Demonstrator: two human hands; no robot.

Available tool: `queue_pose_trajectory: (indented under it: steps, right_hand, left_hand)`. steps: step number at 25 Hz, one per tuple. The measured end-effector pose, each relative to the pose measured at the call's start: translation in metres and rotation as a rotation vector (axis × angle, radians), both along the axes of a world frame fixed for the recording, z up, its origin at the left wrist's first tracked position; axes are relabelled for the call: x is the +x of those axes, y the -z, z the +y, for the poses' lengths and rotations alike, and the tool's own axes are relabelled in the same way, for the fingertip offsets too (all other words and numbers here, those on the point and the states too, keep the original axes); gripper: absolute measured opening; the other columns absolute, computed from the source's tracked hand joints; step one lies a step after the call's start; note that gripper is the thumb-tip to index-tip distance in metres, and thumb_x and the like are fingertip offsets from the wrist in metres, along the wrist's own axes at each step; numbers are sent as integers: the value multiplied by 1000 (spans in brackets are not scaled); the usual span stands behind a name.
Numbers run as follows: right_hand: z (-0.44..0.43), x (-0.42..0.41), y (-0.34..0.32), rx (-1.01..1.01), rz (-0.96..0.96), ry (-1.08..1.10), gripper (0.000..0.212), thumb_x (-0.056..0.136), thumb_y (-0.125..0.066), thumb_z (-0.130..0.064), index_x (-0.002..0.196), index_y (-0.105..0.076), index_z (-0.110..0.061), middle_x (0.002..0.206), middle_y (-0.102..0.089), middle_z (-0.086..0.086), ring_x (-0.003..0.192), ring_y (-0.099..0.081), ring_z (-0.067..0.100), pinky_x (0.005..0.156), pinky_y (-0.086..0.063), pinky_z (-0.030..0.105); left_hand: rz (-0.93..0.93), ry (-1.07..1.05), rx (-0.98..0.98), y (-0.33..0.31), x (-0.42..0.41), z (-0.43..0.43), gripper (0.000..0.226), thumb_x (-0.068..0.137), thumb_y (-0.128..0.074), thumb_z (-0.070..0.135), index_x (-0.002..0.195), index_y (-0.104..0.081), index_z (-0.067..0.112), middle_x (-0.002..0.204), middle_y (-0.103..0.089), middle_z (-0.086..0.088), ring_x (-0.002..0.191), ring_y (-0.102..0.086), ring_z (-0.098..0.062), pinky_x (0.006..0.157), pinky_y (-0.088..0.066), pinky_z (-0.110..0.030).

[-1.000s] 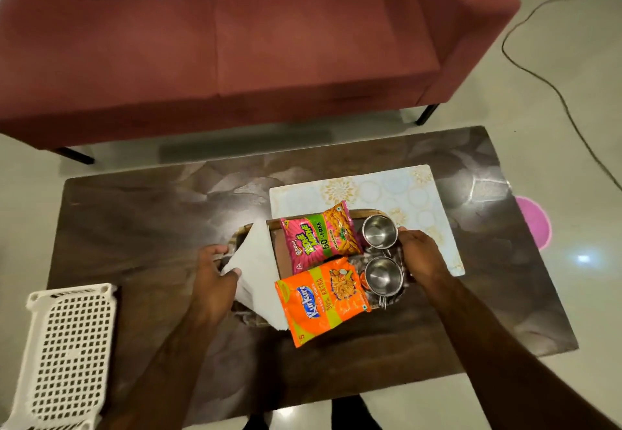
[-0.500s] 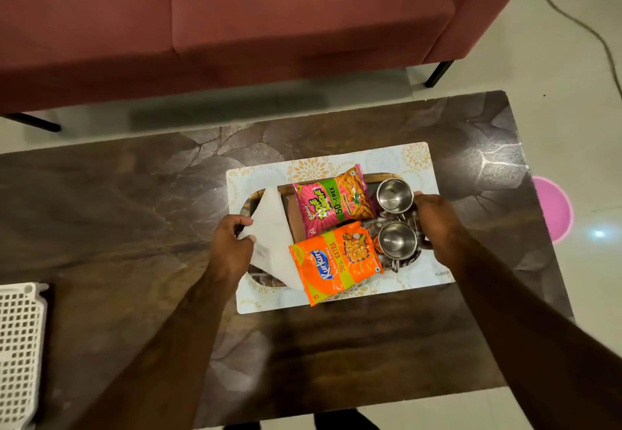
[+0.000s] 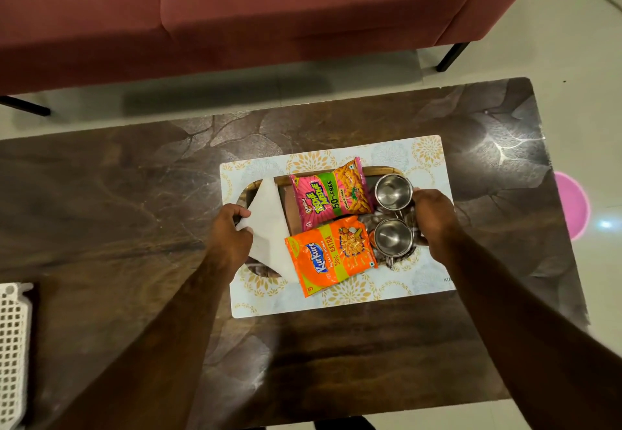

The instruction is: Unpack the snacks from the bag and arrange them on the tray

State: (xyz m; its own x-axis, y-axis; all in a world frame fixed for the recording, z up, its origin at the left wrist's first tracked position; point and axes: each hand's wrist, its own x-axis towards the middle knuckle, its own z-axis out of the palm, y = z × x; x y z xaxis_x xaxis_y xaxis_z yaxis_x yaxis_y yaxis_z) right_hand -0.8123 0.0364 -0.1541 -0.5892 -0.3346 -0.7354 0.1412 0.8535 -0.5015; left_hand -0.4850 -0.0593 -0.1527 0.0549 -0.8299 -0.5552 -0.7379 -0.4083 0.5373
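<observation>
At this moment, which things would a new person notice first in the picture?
Two bright snack packets, an orange packet and a pink packet, lie on a tray in the middle of the dark table. The left hand and right hand hold the tray's ends, beside two steel cups.

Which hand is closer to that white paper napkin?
Left. The left hand touches the white napkin at the tray's left end; the right hand is at the opposite end, beyond the steel cups.
</observation>
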Motion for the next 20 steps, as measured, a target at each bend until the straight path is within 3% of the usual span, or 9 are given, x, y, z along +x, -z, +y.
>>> queue_pose_trajectory:
  steps: [2, 5, 8, 11, 15, 17, 20]
  right_hand:
    - [0, 1, 4, -15, 12, 4, 30, 91, -46, -31, 95, -72, -16, 98, -70, 17, 80, -63, 28, 73, -54, 41]
    - [0, 2, 6, 21, 71, -17, 48, 88, -43, -38, 120, -72, -16, 133, -65, 21, 118, -67, 41, 99, -58, 55]
    - [-1, 0, 7, 7, 90, -36, 53, 87, -41, -41, 122, -70, -14, 132, -65, 20, 122, -64, 40, 102, -55, 55]
    - [-1, 1, 13, -9, 96, -30, 57, 85, -38, -42, 122, -69, -11, 128, -64, 22, 119, -64, 39, 86, -46, 43]
    - [1, 2, 12, -11, 106, -33, 58, 85, -38, -41, 127, -68, -15, 136, -63, 20, 127, -62, 43, 94, -50, 43]
    - [4, 2, 10, -22, 105, -65, 55, 87, -40, -39, 128, -68, -16, 133, -66, 15, 123, -63, 41, 104, -54, 55]
    - [8, 3, 4, -58, 90, -67, 51, 93, -46, -35, 136, -64, -15, 135, -67, 12, 122, -65, 35, 106, -54, 54]
  left_hand:
    - [-32, 34, -3, 4, 1, -2, 30, 92, -59, -7, 110, -54, 17, 119, -52, -1, 105, -51, -17, 57, -38, -7]
    - [-91, 102, -40, 8, -1, -3, 33, 87, -62, -8, 111, -57, 13, 121, -54, -7, 106, -51, -22, 68, -43, -15]
    - [-131, 132, -53, 6, -6, -4, 37, 84, -62, -6, 114, -58, 15, 127, -52, -14, 115, -52, -30, 84, -49, -31]
    - [-183, 186, -77, 6, -7, -3, 37, 85, -63, -2, 117, -59, 16, 129, -51, -16, 121, -49, -35, 97, -52, -45]
    - [-130, 175, -65, 7, -1, -5, 35, 87, -64, 1, 118, -60, 17, 131, -50, -14, 120, -50, -31, 95, -49, -36]
    - [-102, 179, -50, 5, 3, -1, 36, 86, -66, 3, 119, -58, 17, 133, -49, -12, 114, -51, -26, 89, -48, -32]
    - [-90, 159, -5, -2, 12, 9, 40, 87, -67, 6, 122, -53, 18, 136, -47, -11, 112, -50, -23, 90, -53, -39]
